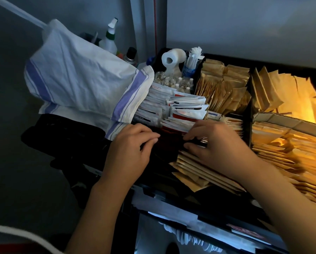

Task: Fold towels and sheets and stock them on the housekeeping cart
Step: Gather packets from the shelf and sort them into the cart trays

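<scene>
**Both hands at dark packets, cart top**

Left hand (pixel 129 147) at centre of frame, fingers curled down and close together, tips pressed on dark packets (pixel 169 143) in a front compartment of the cart (pixel 190 209); cannot tell if pinching one. Right hand (pixel 215 145) just right of it, fingers spread a bit, tips on same dark row, thumb low near tan envelopes (pixel 199 171). Hands near, not touching. Striped towel (pixel 83 77), white w/ purple bands, folded, lying tilted in upper left of frame, its lower edge over white sachets (pixel 182 109). More tan packets (pixel 225 85) upper centre-right and in cardboard box (pixel 281 121) at right. Toilet roll (pixel 171 58), spray bottle (pixel 109 37) behind, top centre. White linen (pixel 190 239) visible low in frame, under cart top.
</scene>
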Demonstrator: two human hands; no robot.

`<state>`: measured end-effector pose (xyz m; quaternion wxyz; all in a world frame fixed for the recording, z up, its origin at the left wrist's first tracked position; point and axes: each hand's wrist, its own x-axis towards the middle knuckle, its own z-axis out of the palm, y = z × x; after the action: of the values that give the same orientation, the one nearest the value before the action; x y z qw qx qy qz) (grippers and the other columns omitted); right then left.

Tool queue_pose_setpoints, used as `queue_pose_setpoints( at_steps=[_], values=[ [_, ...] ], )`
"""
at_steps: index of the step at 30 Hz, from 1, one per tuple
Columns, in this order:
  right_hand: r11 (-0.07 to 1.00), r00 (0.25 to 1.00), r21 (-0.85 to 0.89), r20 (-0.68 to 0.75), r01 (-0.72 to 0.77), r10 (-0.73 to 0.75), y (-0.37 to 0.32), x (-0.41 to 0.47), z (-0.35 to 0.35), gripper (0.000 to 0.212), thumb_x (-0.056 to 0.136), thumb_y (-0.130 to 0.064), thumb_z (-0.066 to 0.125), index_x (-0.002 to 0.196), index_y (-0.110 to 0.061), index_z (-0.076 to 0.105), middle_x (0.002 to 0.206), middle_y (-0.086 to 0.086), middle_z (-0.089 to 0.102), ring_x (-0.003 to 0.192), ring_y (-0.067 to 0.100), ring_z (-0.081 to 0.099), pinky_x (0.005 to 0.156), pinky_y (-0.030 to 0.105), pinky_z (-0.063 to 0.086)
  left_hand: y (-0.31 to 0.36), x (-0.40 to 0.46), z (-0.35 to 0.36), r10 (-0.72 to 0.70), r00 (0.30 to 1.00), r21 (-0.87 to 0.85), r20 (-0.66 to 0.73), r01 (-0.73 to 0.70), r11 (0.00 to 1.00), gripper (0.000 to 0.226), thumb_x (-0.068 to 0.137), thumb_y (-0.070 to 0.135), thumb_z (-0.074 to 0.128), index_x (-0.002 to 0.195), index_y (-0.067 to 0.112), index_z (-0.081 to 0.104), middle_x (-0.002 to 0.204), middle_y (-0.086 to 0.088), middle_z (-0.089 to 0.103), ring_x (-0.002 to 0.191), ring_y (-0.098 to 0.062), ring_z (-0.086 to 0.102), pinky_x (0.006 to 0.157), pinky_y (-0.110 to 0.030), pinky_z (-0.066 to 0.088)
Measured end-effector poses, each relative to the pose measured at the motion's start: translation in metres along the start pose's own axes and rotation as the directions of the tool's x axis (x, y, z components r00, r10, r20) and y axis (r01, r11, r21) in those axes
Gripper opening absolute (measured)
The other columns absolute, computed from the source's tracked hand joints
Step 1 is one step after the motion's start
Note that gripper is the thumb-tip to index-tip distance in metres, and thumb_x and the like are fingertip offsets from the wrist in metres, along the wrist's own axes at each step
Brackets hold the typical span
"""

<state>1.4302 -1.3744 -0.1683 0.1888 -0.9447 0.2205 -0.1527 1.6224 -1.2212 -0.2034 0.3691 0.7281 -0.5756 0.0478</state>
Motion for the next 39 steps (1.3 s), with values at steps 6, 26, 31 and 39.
queue_pose_setpoints(
  at_steps=[6, 26, 31, 39],
  values=[
    [0.992, 0.992, -0.026, -0.019, -0.126, 0.125, 0.036, -0.03, -0.033, 0.016, 0.089, -0.024, 0.078, 0.104, -0.03, 0.079, 0.101, -0.015, 0.066, 0.089, 0.002, 0.061, 0.074, 0.026, 0.052, 0.029, 0.016, 0.015, 0.06, 0.996, -0.076, 0.068, -0.055, 0.996, 0.016, 0.093, 0.014, 0.073, 0.107, 0.017, 0.08, 0.1, 0.01, 0.068, 0.1, -0.012, 0.061, 0.088, -0.033, 0.053],
    [0.963, 0.967, -0.078, -0.02, -0.256, 0.256, 0.066, -0.079, -0.055, 0.012, 0.089, -0.024, 0.075, 0.098, -0.031, 0.08, 0.091, -0.017, 0.067, 0.081, 0.003, 0.06, 0.074, 0.03, 0.057, 0.098, 0.049, 0.082, 0.199, 0.93, -0.127, 0.31, -0.167, 0.978, 0.021, 0.092, 0.027, 0.074, 0.112, 0.029, 0.077, 0.104, 0.017, 0.066, 0.1, -0.008, 0.056, 0.086, -0.04, 0.053],
    [0.976, 0.982, -0.121, 0.046, -0.179, 0.186, 0.066, -0.073, -0.043, 0.027, 0.09, -0.022, 0.075, 0.114, -0.031, 0.077, 0.102, -0.011, 0.067, 0.091, 0.011, 0.059, 0.078, 0.034, 0.056, 0.1, 0.048, 0.085, 0.21, 0.924, -0.046, 0.319, -0.207, 0.977, 0.011, 0.094, 0.026, 0.071, 0.102, 0.029, 0.078, 0.099, 0.016, 0.066, 0.096, -0.008, 0.055, 0.084, -0.04, 0.05],
    [0.983, 0.97, 0.063, -0.165, -0.173, 0.181, 0.058, -0.068, -0.057, 0.016, 0.091, -0.021, 0.073, 0.105, -0.028, 0.077, 0.091, -0.017, 0.072, 0.092, -0.007, 0.058, 0.075, 0.006, 0.043, 0.099, 0.049, 0.064, 0.157, 0.984, -0.222, 0.085, -0.135, 0.966, 0.007, 0.098, 0.017, 0.066, 0.101, 0.019, 0.072, 0.093, 0.012, 0.068, 0.085, -0.004, 0.062, 0.071, -0.031, 0.053]
  ],
)
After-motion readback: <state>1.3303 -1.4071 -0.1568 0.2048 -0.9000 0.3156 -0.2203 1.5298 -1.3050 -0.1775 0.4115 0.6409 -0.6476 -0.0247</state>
